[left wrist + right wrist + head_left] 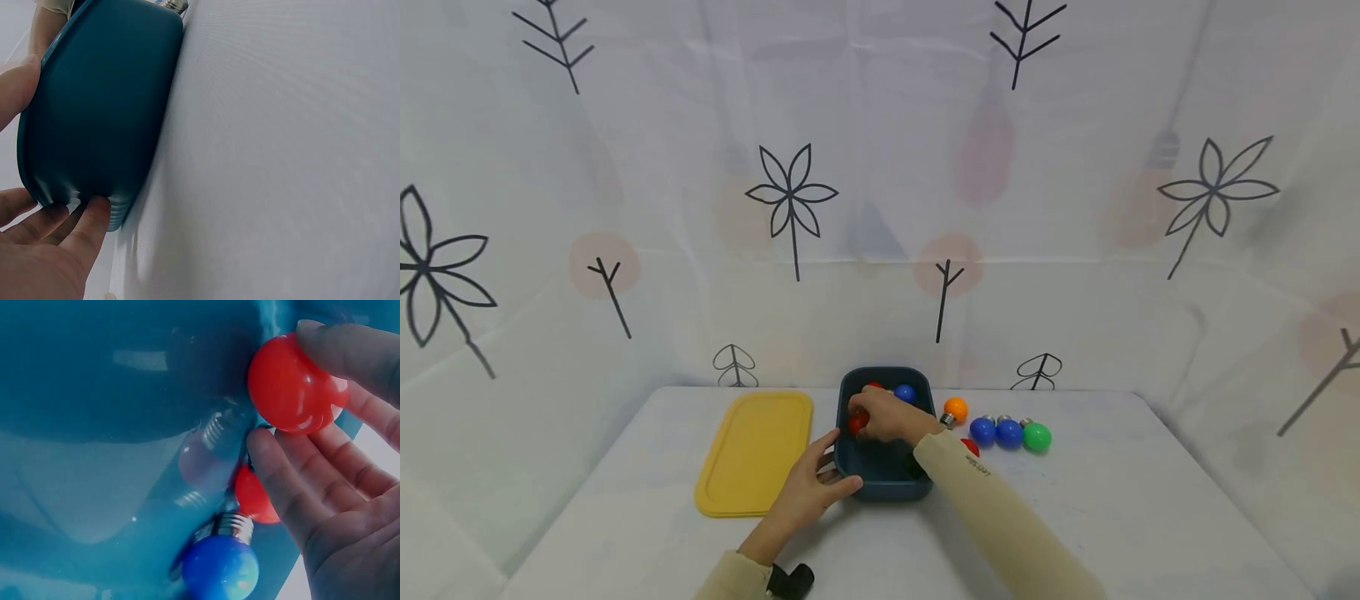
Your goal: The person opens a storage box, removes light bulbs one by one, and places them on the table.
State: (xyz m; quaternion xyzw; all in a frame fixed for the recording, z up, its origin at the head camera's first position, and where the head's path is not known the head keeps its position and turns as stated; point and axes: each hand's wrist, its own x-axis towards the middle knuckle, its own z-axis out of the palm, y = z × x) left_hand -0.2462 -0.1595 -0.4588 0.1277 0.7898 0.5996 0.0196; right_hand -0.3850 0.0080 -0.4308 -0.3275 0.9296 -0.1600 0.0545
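R hand (887, 415) is in the blue bin (887, 492), thumb + fingers pinching a red bulb (294, 387); its base is hidden, can't tell if it touches the bin floor. Bin sits approx mid of worktop (1120, 508) far edge. L hand (812, 483): fingers spread round bin's near-left corner, thumb at rim, fingertips on the wall; palm cut off in L wrist view. 2nd red bulb (256, 497) at bin's far end, partly behind R fingers; blue bulb (219, 569) next to it, cut off at bottom of R wrist view. Yellow tray (756, 454) left of bin, twd worktop's left edge. Right of bin, nr far edge: orange bulb (956, 408), two blue bulbs (996, 432), green bulb (1037, 437). 3rd red bulb (972, 447) mostly hidden by R sleeve (1000, 517).
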